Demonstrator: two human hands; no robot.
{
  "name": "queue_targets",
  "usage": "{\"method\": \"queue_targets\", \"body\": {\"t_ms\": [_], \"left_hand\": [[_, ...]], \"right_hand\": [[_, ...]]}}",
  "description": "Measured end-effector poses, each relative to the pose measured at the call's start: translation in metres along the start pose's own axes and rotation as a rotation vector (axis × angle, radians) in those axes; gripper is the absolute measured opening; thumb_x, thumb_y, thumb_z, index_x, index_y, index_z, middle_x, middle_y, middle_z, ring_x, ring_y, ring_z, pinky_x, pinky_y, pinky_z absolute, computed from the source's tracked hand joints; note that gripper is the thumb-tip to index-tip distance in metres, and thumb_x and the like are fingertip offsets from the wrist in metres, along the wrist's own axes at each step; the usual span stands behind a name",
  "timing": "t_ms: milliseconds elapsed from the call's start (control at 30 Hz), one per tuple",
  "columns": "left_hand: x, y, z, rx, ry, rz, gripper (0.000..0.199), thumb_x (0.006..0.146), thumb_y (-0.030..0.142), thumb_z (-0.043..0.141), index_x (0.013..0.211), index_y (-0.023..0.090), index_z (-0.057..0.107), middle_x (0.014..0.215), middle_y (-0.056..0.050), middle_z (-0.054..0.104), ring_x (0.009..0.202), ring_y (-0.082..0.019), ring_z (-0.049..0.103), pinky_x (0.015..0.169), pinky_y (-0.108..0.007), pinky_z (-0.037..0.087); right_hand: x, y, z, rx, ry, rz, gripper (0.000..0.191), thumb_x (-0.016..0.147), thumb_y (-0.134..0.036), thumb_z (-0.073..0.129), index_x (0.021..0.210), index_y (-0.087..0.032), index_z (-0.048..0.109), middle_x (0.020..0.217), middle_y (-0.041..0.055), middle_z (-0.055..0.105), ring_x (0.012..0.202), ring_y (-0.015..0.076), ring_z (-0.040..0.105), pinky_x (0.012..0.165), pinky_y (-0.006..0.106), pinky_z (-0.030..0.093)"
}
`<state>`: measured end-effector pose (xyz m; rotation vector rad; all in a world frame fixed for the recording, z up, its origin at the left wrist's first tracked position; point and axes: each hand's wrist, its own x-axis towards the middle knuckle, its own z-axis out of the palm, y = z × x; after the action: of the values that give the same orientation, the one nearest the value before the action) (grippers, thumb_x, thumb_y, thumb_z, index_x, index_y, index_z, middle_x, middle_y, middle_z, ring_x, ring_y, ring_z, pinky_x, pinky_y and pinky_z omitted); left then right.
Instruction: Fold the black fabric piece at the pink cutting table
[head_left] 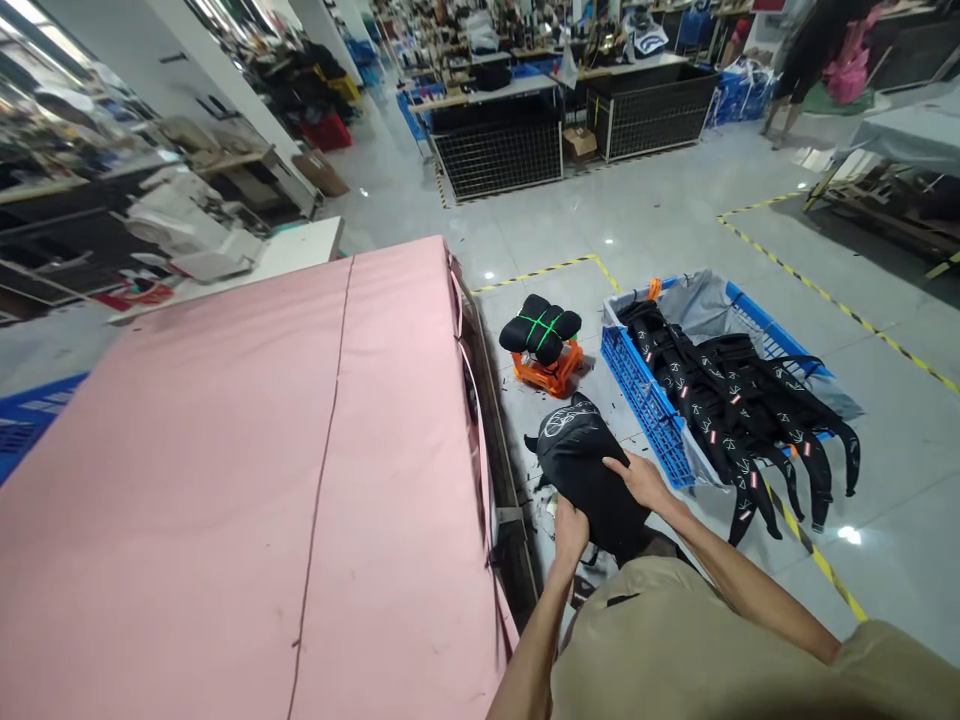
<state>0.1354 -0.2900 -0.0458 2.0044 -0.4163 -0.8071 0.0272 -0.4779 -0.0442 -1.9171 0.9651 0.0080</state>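
A black fabric piece (581, 460) with a white printed outline hangs low beside the pink table, above the floor. My left hand (570, 528) grips its near lower edge. My right hand (641, 478) lies on its right side with the fingers pressed over the cloth. Both forearms reach down from the bottom of the view, past my khaki-clad leg (675, 640).
A pink-covered table (262, 480) fills the left. On the floor stand a blue crate (645, 395) full of black strap pieces with several hanging over its edge, and a tied black bundle (541, 330) on an orange stool. Yellow-black tape marks the floor. Wire cages and a person stand far back.
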Motion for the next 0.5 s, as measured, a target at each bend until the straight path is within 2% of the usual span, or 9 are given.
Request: {"method": "queue_targets", "body": {"t_ms": [67,133,233,367,500], "left_hand": [[0.006,-0.005,0.003,0.036,-0.012,-0.024,0.064,0.094,0.017,0.049,0.157,0.01,0.061,0.157,-0.027,0.069,0.146,-0.038,0.065,0.124,-0.052,0.048],[0.008,-0.012,0.001,0.051,-0.006,-0.026,0.07,0.091,0.015,0.049,0.159,0.006,0.057,0.159,-0.03,0.065,0.148,-0.041,0.064,0.126,-0.055,0.046],[0.003,-0.023,-0.005,0.045,0.013,0.007,0.076,0.086,0.016,0.049,0.161,0.003,0.053,0.166,-0.03,0.059,0.154,-0.039,0.058,0.132,-0.053,0.041],[-0.007,-0.031,-0.013,-0.079,0.012,0.046,0.062,0.09,0.029,0.052,0.147,0.008,0.067,0.157,-0.028,0.067,0.148,-0.038,0.062,0.13,-0.052,0.042],[-0.02,-0.022,-0.031,-0.214,0.04,0.018,0.048,0.088,0.039,0.057,0.124,0.013,0.077,0.136,-0.023,0.079,0.13,-0.038,0.069,0.116,-0.049,0.051]], "right_hand": [[0.006,0.008,0.004,0.034,-0.053,0.004,0.07,0.104,-0.079,0.045,0.135,-0.026,0.078,0.127,0.0111,0.085,0.123,0.0403,0.077,0.102,0.045,0.057],[0.008,0.015,0.007,0.053,-0.079,-0.008,0.069,0.103,-0.079,0.045,0.134,-0.026,0.078,0.129,0.0103,0.085,0.123,0.0392,0.077,0.101,0.043,0.056],[0.002,0.018,0.012,0.003,-0.034,0.002,0.069,0.104,-0.08,0.044,0.137,-0.029,0.076,0.131,0.0102,0.085,0.127,0.0392,0.076,0.102,0.043,0.055],[-0.015,0.015,0.019,-0.041,0.052,0.04,0.07,0.104,-0.08,0.045,0.143,-0.029,0.072,0.131,0.0122,0.084,0.129,0.0412,0.075,0.105,0.048,0.055],[-0.034,0.013,0.015,0.152,0.086,-0.016,0.072,0.099,-0.078,0.058,0.15,-0.028,0.069,0.148,0.0112,0.078,0.142,0.0377,0.069,0.122,0.052,0.05]]}}
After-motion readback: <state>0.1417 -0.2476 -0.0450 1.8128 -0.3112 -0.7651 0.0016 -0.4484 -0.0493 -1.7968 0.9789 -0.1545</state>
